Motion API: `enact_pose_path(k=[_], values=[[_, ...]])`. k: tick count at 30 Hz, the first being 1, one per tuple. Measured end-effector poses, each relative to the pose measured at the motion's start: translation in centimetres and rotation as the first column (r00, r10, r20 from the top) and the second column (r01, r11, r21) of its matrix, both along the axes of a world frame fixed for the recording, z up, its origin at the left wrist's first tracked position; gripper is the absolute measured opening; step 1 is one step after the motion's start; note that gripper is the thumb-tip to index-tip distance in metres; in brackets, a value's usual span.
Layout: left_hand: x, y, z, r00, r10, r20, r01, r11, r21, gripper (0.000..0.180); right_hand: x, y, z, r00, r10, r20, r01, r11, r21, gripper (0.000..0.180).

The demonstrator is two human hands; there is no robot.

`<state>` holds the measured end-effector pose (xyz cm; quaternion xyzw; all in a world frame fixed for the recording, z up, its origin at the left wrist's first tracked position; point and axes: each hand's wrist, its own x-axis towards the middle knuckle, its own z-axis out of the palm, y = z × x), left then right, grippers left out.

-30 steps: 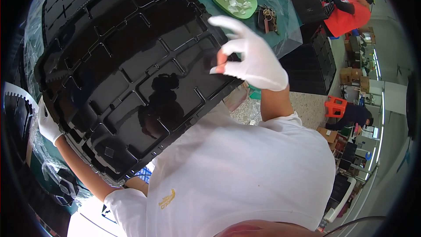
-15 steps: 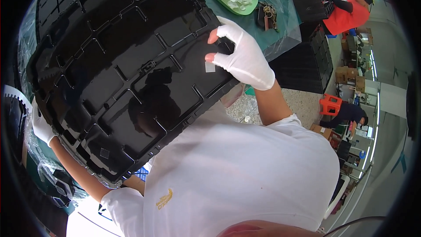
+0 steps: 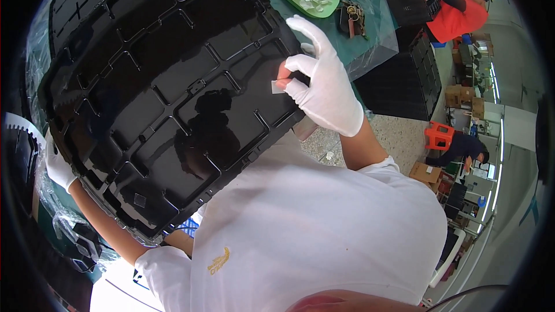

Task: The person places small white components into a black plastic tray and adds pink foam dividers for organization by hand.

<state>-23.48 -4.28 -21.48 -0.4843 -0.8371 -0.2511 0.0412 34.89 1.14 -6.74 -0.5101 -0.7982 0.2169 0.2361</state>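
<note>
Since half a second ago, right hand [image 3: 326, 89] has lifted slightly; its fingers [image 3: 289, 72] pinch a small pad [image 3: 278, 86] against the black tray [image 3: 167, 92]. Left hand [image 3: 56, 164] grips the tray's far edge above the table [image 3: 370, 34].

Your right hand [image 3: 324, 81], in a white glove, sits in the upper centre of the frame, thumb and forefinger pinched together, the other fingers spread upward, bare forearm running down to the right. Your left hand [image 3: 58, 164], also gloved in white, is at the left edge, fingers curled in a grip, forearm angling down toward the lower left.
</note>
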Motion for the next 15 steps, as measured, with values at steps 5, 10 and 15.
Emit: enact_pose_path(k=[5, 10, 15], values=[[0.2, -0.2, -0.1, 0.999, -0.038, 0.026, 0.036, 0.997, 0.061, 0.035, 0.0, 0.3, 1.5, 0.959, 0.27, 0.088, -0.28, 0.952, 0.126, 0.015], [0.1, -0.2, -0.2, 0.995, 0.088, 0.038, -0.087, 0.996, -0.016, 0.036, 1.7, 0.2, 2.7, 0.905, 0.099, -0.414, -0.033, 0.986, 0.164, 0.016], [0.5, 0.0, 0.1, 0.994, -0.087, 0.064, 0.079, 0.99, 0.113, 0.034, 6.1, 7.9, -1.8, 0.93, -0.129, -0.344, 0.181, 0.975, 0.125, 0.01]])
